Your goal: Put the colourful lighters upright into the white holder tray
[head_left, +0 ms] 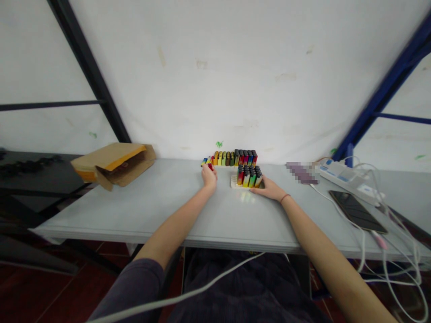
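My left hand (209,177) is closed around a red lighter (210,166), only partly visible at the fingertips. Just behind it, a few loose blue and yellow lighters (204,161) are at the left end of a back row. A white rack (235,183) carries upright lighters (249,176) in red, white, green and yellow, all with dark tops; its left end shows bare slots. Gripping that rack's right end is my right hand (268,188), thumb along the front and the other fingers mostly hidden. Behind stands another group of upright multicoloured lighters (246,157).
An opened cardboard box (112,159) lies on the left of the grey table (141,211). At right are a phone (357,211), a blurred-out purple item (301,172), a white power strip (350,179) and tangled cables. A white cable (202,289) crosses my lap. The wall borders the back edge.
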